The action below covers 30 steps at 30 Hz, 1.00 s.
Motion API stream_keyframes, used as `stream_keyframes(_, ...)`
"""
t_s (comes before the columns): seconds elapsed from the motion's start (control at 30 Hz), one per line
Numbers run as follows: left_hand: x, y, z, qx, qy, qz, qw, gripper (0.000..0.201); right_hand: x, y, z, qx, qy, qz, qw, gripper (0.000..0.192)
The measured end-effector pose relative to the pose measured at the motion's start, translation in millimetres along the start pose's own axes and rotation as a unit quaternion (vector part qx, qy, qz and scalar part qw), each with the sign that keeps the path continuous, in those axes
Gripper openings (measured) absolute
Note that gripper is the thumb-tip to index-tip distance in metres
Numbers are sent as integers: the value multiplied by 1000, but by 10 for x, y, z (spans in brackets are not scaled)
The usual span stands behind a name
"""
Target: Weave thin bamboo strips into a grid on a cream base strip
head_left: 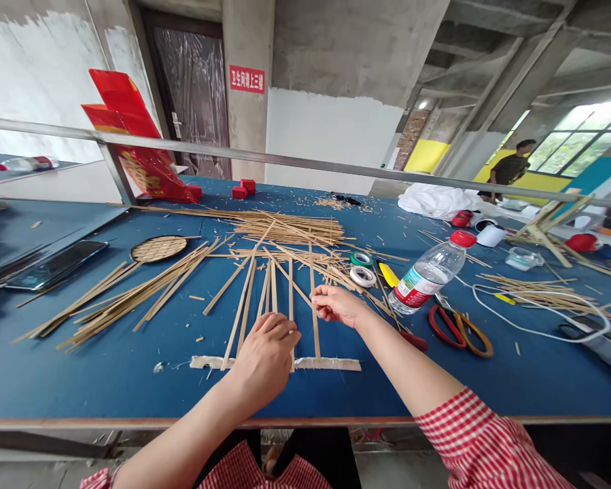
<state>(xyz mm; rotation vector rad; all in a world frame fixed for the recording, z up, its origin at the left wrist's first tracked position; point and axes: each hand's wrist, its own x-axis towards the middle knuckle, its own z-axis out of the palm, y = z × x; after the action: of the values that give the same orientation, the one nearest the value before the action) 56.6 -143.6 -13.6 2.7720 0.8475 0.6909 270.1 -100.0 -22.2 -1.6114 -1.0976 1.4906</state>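
Note:
Several thin bamboo strips (247, 299) lie side by side on the blue table (106, 373), their near ends stuck under a strip of white tape (330, 364). My left hand (264, 353) presses flat on the strips near the tape. My right hand (336, 303) pinches the rightmost upright strip (312, 272) between its fingertips. A larger heap of loose bamboo strips (289, 227) lies just beyond.
A plastic water bottle (427, 272) lies right of my hand, with tape rolls (362, 275), red and orange scissors (461, 329) and a white cable (539, 319). A round woven mat (158, 248) and a phone (55, 265) lie at left. A person (509, 166) stands far right.

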Motion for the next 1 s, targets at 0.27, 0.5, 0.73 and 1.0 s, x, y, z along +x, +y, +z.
stream_keyframes(0.27, -76, 68, 115, -5, -53, -2, 999, 30, -5, -20, 128, -21, 1, 2, 1000, 7)
stream_keyframes(0.5, -156, 98, 168, -25, -55, -4, 998, 34, 4, 15, 171, -25, 1, 2, 1000, 6)
stream_keyframes(0.73, -221, 103, 128, -7, -75, 26, 997, 38, 15, 56, 237, -33, 12, 1, 999, 8)
stream_keyframes(1.0, -218, 53, 142, -40, -93, 86, 991, 35, -13, 20, 296, -50, 24, 4, 998, 10)
